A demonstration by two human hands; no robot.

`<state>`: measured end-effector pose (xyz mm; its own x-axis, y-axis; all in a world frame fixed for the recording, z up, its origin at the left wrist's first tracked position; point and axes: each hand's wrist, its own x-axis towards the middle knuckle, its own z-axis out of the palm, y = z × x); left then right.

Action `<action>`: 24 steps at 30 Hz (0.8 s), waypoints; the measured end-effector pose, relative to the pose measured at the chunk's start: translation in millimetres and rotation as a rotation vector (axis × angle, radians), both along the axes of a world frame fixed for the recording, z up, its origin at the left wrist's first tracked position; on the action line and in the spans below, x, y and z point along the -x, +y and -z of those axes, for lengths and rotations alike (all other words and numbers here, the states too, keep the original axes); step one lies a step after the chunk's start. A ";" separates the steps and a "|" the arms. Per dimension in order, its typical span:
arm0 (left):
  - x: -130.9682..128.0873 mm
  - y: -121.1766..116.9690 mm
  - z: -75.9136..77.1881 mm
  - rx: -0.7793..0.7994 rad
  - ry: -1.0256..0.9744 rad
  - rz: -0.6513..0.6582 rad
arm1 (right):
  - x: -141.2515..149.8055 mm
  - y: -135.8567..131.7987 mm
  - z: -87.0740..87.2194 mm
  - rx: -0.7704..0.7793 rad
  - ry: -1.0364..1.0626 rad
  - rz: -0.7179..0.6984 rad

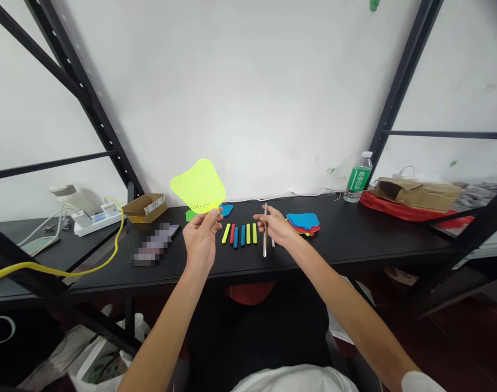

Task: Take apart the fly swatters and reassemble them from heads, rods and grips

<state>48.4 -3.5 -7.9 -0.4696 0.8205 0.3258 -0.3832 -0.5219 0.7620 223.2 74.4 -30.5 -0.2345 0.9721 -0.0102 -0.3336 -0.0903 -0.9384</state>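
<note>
My left hand [201, 237] is closed on the neck of a yellow-green mesh fly-swatter head [199, 186] and holds it upright above the black desk [355, 242]. My right hand [275, 224] pinches a thin metal rod [265, 239] that points down toward the desk. Between the hands lie several short coloured handle grips [240, 234] in a row, yellow, red and blue. A stack of blue, red and yellow swatter heads [303, 222] sits just right of my right hand. A blue head [226, 209] and a green piece [190, 215] lie behind my left hand.
A small open cardboard box [145, 207] and a blurred flat item [154, 245] lie to the left. A power strip [97, 220] and yellow cable [68, 269] are far left. A green-labelled water bottle [359, 177] and a cardboard box [420, 193] on red plastic stand at the right.
</note>
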 end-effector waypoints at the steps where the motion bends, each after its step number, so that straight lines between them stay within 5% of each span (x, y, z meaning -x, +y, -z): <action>1: -2.2 0.7 1.3 0.012 0.005 0.008 | 3.6 9.5 1.8 -0.037 -0.080 0.027; 6: -11.7 2.3 5.2 0.053 0.036 0.061 | 13.5 40.5 21.6 -0.279 -0.634 0.111; 12: -11.4 0.7 5.8 0.052 0.087 0.050 | 12.4 45.9 39.1 -0.563 -1.392 0.195; 20: -15.0 1.8 8.7 0.044 0.110 0.055 | 15.3 39.1 43.0 -0.636 -1.498 0.211; 24: -15.2 3.2 13.8 0.053 0.183 0.057 | 10.5 36.9 34.2 -0.656 -1.209 0.243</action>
<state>63.7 -0.3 -21.7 -0.3583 0.8625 0.3573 -0.2635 -0.4606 0.8476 212.7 111.3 -64.8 -0.2344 0.8928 0.3846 0.7595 0.4151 -0.5008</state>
